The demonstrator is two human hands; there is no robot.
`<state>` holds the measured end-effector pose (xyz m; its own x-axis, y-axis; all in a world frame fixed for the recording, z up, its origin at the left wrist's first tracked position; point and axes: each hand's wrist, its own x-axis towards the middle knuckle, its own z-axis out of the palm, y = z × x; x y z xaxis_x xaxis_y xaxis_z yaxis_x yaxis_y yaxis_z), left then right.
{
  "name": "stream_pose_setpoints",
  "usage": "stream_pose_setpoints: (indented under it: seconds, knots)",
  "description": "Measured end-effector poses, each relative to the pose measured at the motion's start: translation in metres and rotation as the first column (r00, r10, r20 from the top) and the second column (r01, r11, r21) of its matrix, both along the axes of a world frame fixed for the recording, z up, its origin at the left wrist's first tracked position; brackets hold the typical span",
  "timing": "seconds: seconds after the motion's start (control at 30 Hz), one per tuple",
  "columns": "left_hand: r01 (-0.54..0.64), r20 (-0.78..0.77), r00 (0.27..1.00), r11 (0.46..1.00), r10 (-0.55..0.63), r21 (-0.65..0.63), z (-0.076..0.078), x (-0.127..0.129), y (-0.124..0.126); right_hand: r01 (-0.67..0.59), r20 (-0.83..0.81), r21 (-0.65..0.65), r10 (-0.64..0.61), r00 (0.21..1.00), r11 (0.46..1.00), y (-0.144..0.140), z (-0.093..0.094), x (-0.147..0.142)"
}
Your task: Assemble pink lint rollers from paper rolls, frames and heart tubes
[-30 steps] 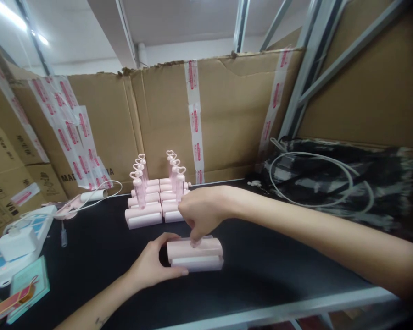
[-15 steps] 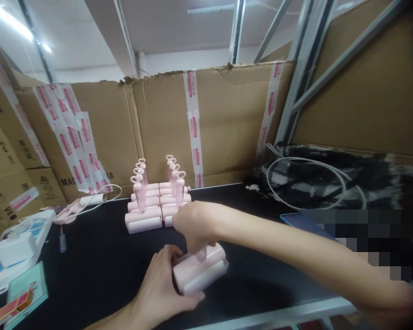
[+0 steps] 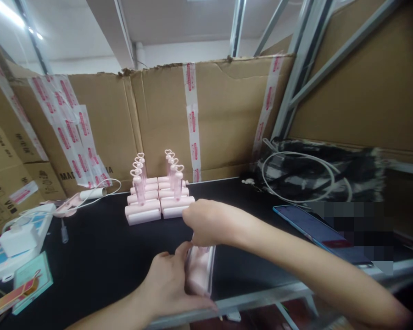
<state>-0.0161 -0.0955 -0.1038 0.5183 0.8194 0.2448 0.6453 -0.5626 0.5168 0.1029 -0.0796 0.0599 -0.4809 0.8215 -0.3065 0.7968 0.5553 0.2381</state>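
Observation:
A pale pink lint roller (image 3: 198, 269) is held over the front of the black table, turned so its long side points toward me. My left hand (image 3: 168, 277) grips the roller body from the left, fingers on its far end and thumb at the near end. Above it, my right hand (image 3: 204, 223) is closed around the handle, which the fist mostly hides. Just beyond my hands, several like lint rollers (image 3: 143, 215) stand in two rows, with clear pink handles upright and heart-shaped loops on top.
On the left lie a white power strip (image 3: 43, 227) with a charger (image 3: 19, 239), a teal card (image 3: 34, 279) and a small screwdriver (image 3: 64, 231). A phone (image 3: 316, 229) and a coiled white cable (image 3: 266, 176) are at right. Cardboard (image 3: 158, 119) walls the back; a metal edge (image 3: 261, 295) runs along the front.
The held lint roller has turned from lying crosswise to pointing toward me, and both hands turned with it. The camera view has shifted slightly, and more of the phone shows.

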Motion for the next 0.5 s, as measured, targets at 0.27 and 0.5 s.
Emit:
stream_pose_setpoints:
  seconds: [0.27,0.5]
  knots:
    - [0.003,0.191,0.981,0.977,0.038,-0.213,0.023,0.006,0.005,-0.064,0.008,-0.058,0.065,0.998,0.996,0.009,-0.011,0.011]
    - [0.154,0.430,0.903,0.920,0.017,-0.361,0.018,0.026,0.021,0.106,-0.410,-0.263,-0.211,0.887,0.959,0.011,0.008,0.054]
